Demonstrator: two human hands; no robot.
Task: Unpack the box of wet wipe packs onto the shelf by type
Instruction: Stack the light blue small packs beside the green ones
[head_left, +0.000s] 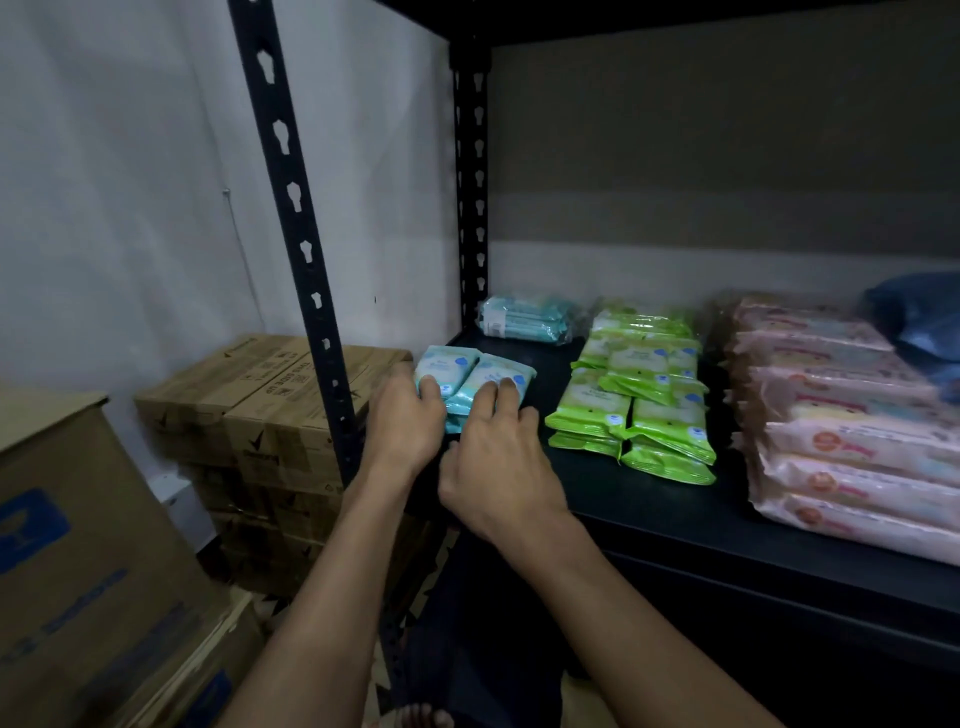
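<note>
Two small light-blue wipe packs (470, 375) lie side by side on top of more blue packs at the left end of the black shelf (675, 525). My left hand (405, 415) grips the left pack, fingers curled over its near edge. My right hand (496, 462) holds the right pack with fingertips on its top. A bundle of blue packs (524, 318) lies at the back of the shelf. Green packs (636, 384) are stacked in the middle, and long pink packs (841, 415) fill the right.
A black slotted upright (306, 249) stands just left of my hands. Brown cartons (260, 405) are stacked against the wall behind it. A large cardboard box (78, 561) with blue print sits at the near left. A dark blue bag (919, 317) lies at the far right.
</note>
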